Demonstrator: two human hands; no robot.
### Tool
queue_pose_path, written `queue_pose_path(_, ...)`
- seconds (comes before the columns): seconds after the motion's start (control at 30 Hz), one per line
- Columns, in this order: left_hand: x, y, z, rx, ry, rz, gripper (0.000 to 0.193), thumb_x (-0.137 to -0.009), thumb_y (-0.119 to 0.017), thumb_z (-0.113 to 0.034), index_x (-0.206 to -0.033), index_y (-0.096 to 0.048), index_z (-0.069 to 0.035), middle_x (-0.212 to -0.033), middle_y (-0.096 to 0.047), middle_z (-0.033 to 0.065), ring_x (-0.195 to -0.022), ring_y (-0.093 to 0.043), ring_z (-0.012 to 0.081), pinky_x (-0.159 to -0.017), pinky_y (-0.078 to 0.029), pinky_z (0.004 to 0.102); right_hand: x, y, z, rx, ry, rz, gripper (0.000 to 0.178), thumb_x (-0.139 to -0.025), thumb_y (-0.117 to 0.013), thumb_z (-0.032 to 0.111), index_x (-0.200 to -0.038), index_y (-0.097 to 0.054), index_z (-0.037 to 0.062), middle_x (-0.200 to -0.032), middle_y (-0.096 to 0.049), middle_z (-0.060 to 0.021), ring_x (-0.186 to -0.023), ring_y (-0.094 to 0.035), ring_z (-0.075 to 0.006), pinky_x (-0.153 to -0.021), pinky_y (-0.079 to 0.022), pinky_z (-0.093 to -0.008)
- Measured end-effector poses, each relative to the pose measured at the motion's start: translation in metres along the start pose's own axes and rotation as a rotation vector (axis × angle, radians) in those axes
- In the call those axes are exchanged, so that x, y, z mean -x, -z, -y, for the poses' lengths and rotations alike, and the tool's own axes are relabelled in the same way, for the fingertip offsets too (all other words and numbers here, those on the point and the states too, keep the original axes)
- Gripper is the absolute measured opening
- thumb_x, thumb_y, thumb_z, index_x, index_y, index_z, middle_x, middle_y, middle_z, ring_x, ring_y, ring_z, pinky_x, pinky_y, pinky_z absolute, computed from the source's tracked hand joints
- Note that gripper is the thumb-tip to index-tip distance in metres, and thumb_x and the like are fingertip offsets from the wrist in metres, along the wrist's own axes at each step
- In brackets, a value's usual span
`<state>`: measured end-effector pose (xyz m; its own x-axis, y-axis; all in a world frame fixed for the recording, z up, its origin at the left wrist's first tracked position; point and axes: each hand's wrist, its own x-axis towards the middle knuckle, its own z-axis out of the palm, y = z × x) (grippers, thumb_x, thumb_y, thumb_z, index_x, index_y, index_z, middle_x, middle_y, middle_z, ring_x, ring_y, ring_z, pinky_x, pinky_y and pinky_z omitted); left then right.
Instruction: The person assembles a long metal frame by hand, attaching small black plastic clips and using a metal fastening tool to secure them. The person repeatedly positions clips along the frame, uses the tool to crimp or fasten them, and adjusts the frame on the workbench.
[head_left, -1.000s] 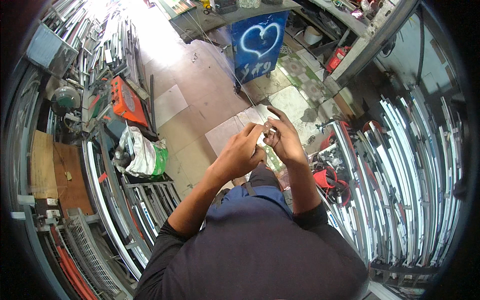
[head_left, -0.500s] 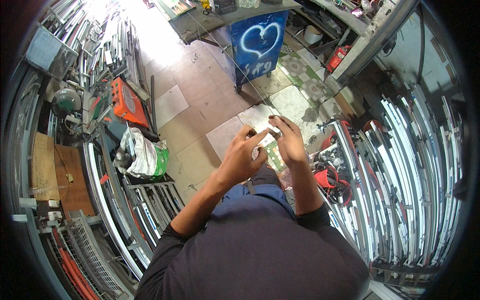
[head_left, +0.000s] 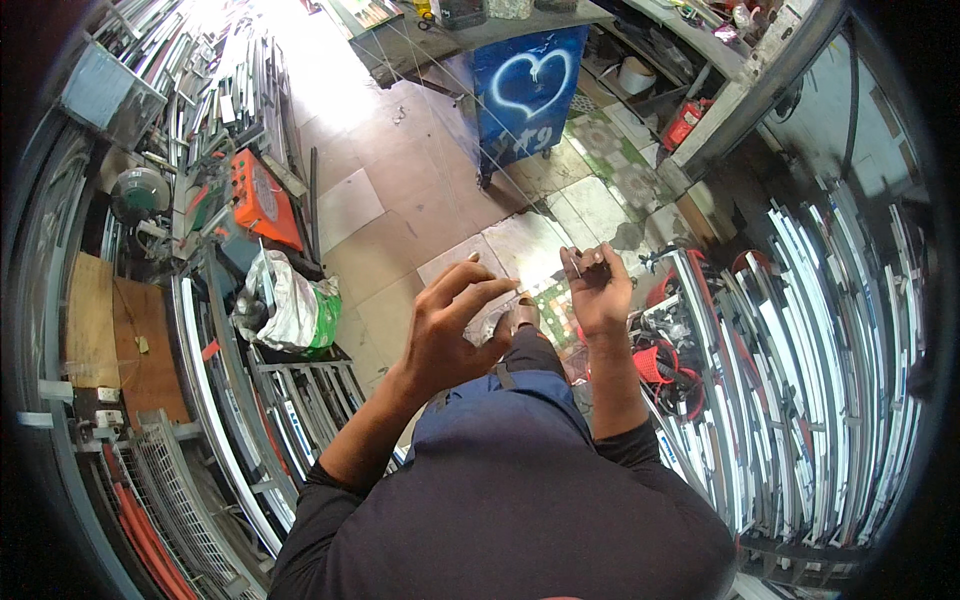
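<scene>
My left hand [head_left: 450, 328] is raised in front of my waist, its fingers bent and apart, with nothing visible in it. To its right my right hand [head_left: 603, 298] is held up with the fingers curled in toward the palm. Whatever sits between those fingertips, if anything, is too small to make out. A gap separates the two hands, and below them show my shoe [head_left: 524, 312] and the tiled floor [head_left: 365, 255]. Thin pale lines, like thread or wire, slant from the workbench [head_left: 450, 42] down toward the hands; where they end I cannot tell.
A blue cabinet [head_left: 527, 100] with a white painted heart stands ahead. Long metal profiles [head_left: 810, 370] fill the rack at right, beside a red basket [head_left: 655, 362]. At left are an orange machine [head_left: 264, 203], a white-and-green sack [head_left: 285, 310] and more racked profiles [head_left: 215, 400].
My hands were close together, fingertips nearly meeting; now they have parted. The left moved left and its fingers spread, the right moved slightly right and its fingers curled. The view shifted a little.
</scene>
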<state>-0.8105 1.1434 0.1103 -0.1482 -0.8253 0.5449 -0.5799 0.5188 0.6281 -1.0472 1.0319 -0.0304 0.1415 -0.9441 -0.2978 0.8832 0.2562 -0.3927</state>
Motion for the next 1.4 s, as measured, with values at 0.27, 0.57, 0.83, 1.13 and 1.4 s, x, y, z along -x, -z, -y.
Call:
queue_pose_path(0.27,0.003,-0.034,-0.003,1.442,0.383,-0.621,0.034,-0.106,-0.064,-0.018,-0.136,-0.066,-0.001,-0.102,-0.061,0.0126,-0.101,-0.071,0.0304,-0.129,-0.051,0.0526,-0.005,0.001,-0.001,-0.091,-0.038,0.008,0.029,-0.116,-0.061,0.019,-0.091,-0.063,0.0058,-0.082,-0.066,-0.0087,-0.097,-0.072,-0.0311,-0.120,-0.057,-0.0554)
queue_pose_path(0.57,0.059,-0.038,0.040,1.760,1.086,-0.891,0.013,-0.102,-0.070,-0.015,-0.100,-0.063,-0.005,-0.073,-0.053,0.0074,-0.074,-0.062,0.0223,-0.127,-0.056,0.0508,-0.008,0.014,0.002,-0.018,-0.009,-0.107,0.028,-0.115,-0.063,0.019,-0.090,-0.064,0.0063,-0.081,-0.067,-0.0081,-0.092,-0.073,-0.0309,-0.112,-0.060,-0.0530)
queue_pose_path(0.83,0.128,-0.114,0.109,1.590,1.435,-0.721,0.021,-0.103,-0.076,-0.030,-0.106,-0.065,-0.012,-0.079,-0.068,0.0076,-0.076,-0.070,0.0232,-0.105,-0.067,0.0468,-0.024,0.070,-0.015,0.159,-0.072,-0.344,0.019,-0.109,-0.074,0.023,-0.096,-0.072,0.0097,-0.080,-0.072,-0.0060,-0.087,-0.075,-0.0286,-0.097,-0.065,-0.0489)
queue_pose_path(1.13,0.108,-0.216,0.165,1.535,1.501,-0.213,0.044,-0.111,-0.070,-0.044,-0.148,-0.068,-0.019,-0.100,-0.077,0.0037,-0.093,-0.074,0.0196,-0.087,-0.059,0.0359,-0.002,0.103,-0.044,0.682,-0.478,-0.215,0.018,-0.110,-0.078,0.021,-0.121,-0.077,0.0065,-0.101,-0.081,-0.0045,-0.084,-0.078,-0.0170,-0.070,-0.062,-0.0322)
queue_pose_path(1.4,0.077,-0.286,0.189,1.394,1.396,-0.195,0.057,-0.121,-0.051,-0.050,-0.147,-0.073,-0.005,-0.095,-0.062,-0.0024,-0.093,-0.063,0.0159,-0.091,-0.053,0.0369,-0.048,0.153,-0.030,0.560,-0.631,-0.410,0.018,-0.109,-0.078,0.022,-0.122,-0.080,0.0098,-0.098,-0.080,-0.0013,-0.076,-0.067,-0.0116,-0.059,-0.051,-0.0250)
